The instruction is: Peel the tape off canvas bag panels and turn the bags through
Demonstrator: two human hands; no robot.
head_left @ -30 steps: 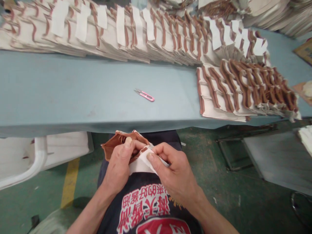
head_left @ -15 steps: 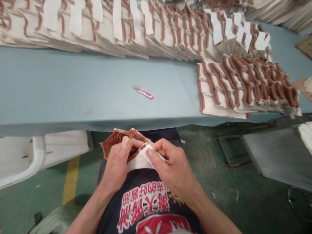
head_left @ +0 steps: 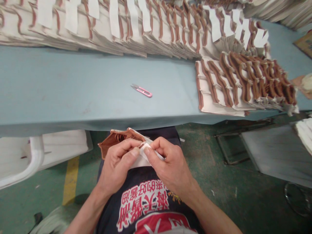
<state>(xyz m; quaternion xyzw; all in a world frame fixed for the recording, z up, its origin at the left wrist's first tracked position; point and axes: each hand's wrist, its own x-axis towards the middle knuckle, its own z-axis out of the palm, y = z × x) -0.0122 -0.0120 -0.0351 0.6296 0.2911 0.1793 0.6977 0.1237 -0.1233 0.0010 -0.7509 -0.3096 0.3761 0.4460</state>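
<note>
The left hand (head_left: pixel 117 165) and right hand (head_left: pixel 168 165) cover most of the brown-and-white fabric piece (head_left: pixel 111 139). At twelve o'clock the top edge cuts the fabric stacks (head_left: pixel 146 29); at nine, the left edge cuts a white tub (head_left: pixel 36 156).

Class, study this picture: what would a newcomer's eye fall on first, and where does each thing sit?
First, the long rows of overlapping white pieces with brown trim along the far side of the blue table, with a shorter stack at its right. Then pink thread snips lying alone mid-table. Nearest, the left hand and right hand pinch a brown and white fabric piece over the lap.
</note>
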